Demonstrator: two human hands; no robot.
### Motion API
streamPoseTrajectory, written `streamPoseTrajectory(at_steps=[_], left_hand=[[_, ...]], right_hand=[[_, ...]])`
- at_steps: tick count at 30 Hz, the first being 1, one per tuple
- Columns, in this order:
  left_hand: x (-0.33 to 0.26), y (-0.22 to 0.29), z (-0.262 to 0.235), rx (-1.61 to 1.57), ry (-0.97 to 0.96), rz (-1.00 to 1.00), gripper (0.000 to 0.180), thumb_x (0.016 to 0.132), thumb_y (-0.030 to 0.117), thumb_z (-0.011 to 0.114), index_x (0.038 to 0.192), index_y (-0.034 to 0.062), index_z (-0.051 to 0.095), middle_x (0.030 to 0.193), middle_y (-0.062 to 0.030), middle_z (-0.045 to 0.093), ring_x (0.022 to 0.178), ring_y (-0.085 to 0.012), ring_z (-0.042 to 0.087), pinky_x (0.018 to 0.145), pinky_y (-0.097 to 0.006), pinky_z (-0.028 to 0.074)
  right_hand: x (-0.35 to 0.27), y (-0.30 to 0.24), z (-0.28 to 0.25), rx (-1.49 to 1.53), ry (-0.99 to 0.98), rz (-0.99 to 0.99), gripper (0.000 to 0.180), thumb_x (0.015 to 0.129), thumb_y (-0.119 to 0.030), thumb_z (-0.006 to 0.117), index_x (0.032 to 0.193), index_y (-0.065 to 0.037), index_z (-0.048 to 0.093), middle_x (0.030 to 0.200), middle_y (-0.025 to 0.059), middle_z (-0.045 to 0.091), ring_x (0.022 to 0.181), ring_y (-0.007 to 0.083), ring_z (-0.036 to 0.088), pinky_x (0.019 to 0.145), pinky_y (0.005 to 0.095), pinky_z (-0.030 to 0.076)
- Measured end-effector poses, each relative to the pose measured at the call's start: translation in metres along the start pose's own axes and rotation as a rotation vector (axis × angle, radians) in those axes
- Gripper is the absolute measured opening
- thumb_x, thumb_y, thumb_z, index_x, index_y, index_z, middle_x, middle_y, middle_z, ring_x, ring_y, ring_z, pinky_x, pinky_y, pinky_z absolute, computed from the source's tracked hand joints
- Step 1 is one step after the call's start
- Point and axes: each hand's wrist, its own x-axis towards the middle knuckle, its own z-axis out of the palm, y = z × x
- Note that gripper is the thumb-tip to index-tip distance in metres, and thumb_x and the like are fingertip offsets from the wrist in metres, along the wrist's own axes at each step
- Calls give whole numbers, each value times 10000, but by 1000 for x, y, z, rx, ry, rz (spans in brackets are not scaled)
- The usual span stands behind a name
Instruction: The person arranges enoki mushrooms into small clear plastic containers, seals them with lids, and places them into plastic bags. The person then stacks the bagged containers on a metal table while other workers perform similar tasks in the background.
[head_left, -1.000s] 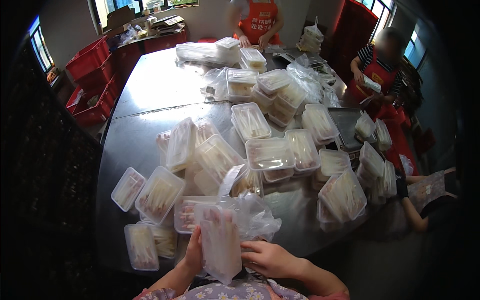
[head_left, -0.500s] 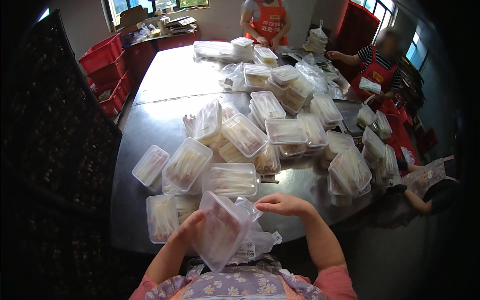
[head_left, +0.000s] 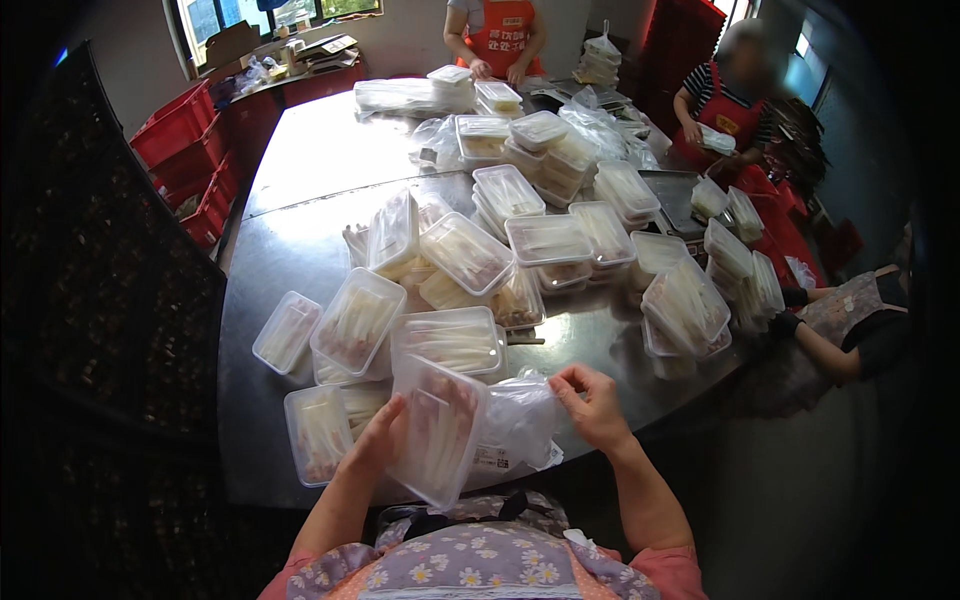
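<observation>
My left hand [head_left: 380, 437] grips a clear lidded plastic container [head_left: 440, 437] by its left side, tilted up above the table's near edge. Long pale strips with pinkish ends show through its walls. Just right of it, my right hand [head_left: 594, 408] pinches the edge of a thin clear plastic bag [head_left: 520, 412] between thumb and fingertips. The bag hangs crumpled beside the container, with a small printed patch low on it. Whether the container touches the bag's mouth I cannot tell. Close beyond my left hand lies another filled container [head_left: 320, 434].
Stacks of filled containers [head_left: 548, 240] spread over the metal table [head_left: 275, 240]. Red crates [head_left: 172, 130] stand at the far left. One person in a red apron [head_left: 505, 40] is at the far end, another [head_left: 722, 120] at the far right, and a third person's arm [head_left: 825, 350] reaches in at right.
My right hand has moved right, stretching the bag away from the container. The container in my left hand has turned more upright. The far-right person's raised hand has come down to their packet.
</observation>
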Motion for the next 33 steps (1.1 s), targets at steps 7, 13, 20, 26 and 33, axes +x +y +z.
streamPoseTrajectory(at_steps=[7,13,20,26,33], left_hand=[[-1,0,34,-131,-81,85,699,881,532,546,1352,39,393,1341,-117,467,1202,-253,476,1055,-403,351],[13,-38,42,-82,1,-195,649,943,539,408,1410,90,371,1365,-97,477,1231,-245,486,1069,-393,347],[35,-41,53,-68,166,13,641,966,542,307,1407,81,376,1330,-75,510,1198,-268,518,1006,-407,418],[37,-33,46,-96,54,11,674,952,587,266,1403,100,382,1255,-108,557,1101,-333,582,883,-454,500],[43,-56,54,-79,84,-142,681,952,576,321,1406,71,369,1335,-152,506,1157,-281,553,987,-415,444]], right_hand=[[-11,18,-13,45,246,158,211,893,-182,657,801,-16,563,605,26,575,531,76,524,490,255,409],[-33,1,25,485,33,260,81,903,-52,611,967,-27,570,785,-22,580,683,45,526,585,192,429],[-37,-12,16,-43,239,-29,135,818,63,605,932,-10,611,840,75,594,635,123,565,565,247,451],[-34,2,4,128,352,39,128,853,56,580,964,-2,604,823,38,578,608,84,538,547,231,451],[-35,-2,20,597,-30,138,279,862,58,582,1129,-18,549,975,53,555,729,88,570,646,238,492]])
